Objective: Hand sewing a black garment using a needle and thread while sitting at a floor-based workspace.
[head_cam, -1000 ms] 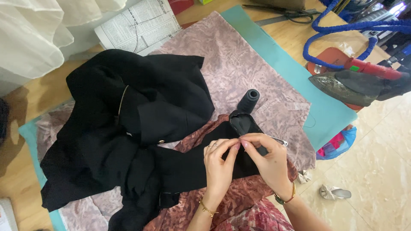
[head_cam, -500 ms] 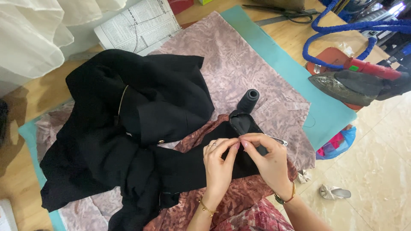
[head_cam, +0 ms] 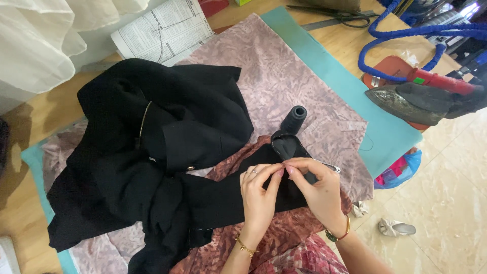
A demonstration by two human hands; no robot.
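At the upper left of the frame hangs a white sheer fabric (head_cam: pixel 35 40), and just right of it a folded printed paper (head_cam: pixel 162 30) lies on the wooden surface. Below these, a black garment (head_cam: pixel 152 152) sprawls across the left and middle of the frame over a pinkish patterned cloth (head_cam: pixel 284 76), which sits on a teal mat (head_cam: pixel 355 106). One narrow strip of the garment runs to the lower middle, where both hands meet. The left hand (head_cam: pixel 258 195) has its fingers curled, thumb and forefinger pinched shut on the edge of the black strip. The right hand (head_cam: pixel 317 190), touching it fingertip to fingertip, pinches the same edge; whether it also holds a needle I cannot tell. Small scissors (head_cam: pixel 324 165) lie just beyond its knuckles. A black thread spool (head_cam: pixel 294 119) stands upright just above the hands. At the right edge, a clothes iron (head_cam: pixel 411 104) rests beside a blue cord (head_cam: pixel 406 33).
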